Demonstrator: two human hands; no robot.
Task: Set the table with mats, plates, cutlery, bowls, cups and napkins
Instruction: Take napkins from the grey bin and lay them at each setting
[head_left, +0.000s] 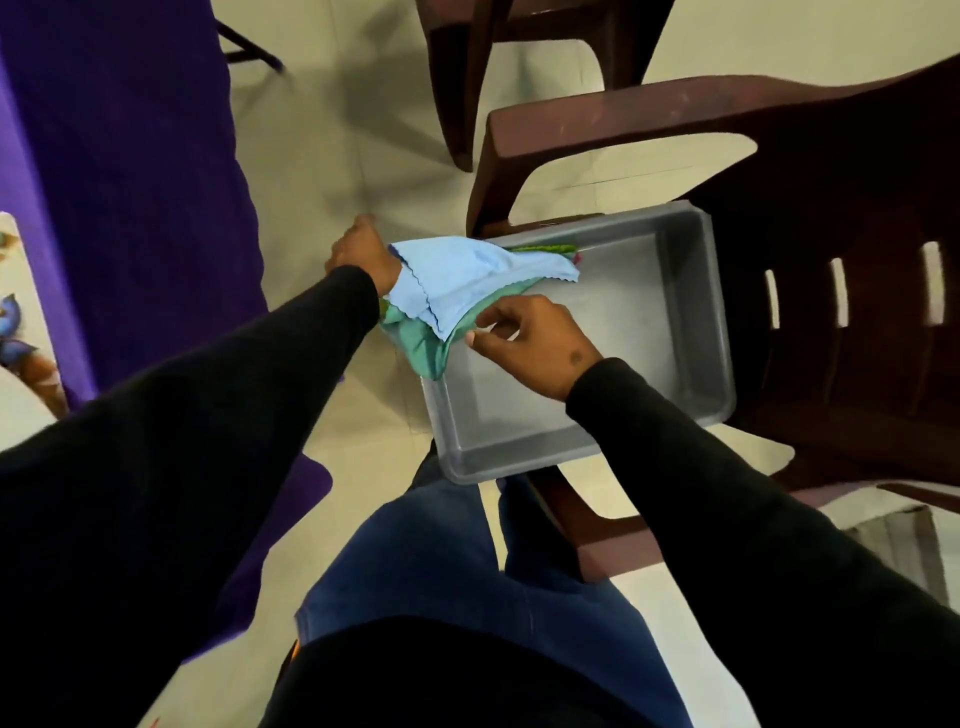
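Observation:
A bundle of cloth napkins hangs over the left rim of a grey plastic tub (696, 312) that sits on a dark brown chair. A light blue napkin (462, 275) lies on top and a green napkin (423, 343) droops beneath it. My left hand (363, 252) grips the bundle's left end, with its fingers hidden behind the cloth. Over the tub, my right hand (530, 343) pinches the green napkin's edge between thumb and fingers. No other items show on the tub's bare floor.
The brown plastic chair (831, 171) holds the tub, and a second chair (467, 78) stands behind it. A purple tablecloth (130, 182) hangs at the left, with a patterned mat (15, 332) on the table's edge. Cream floor tiles lie between them.

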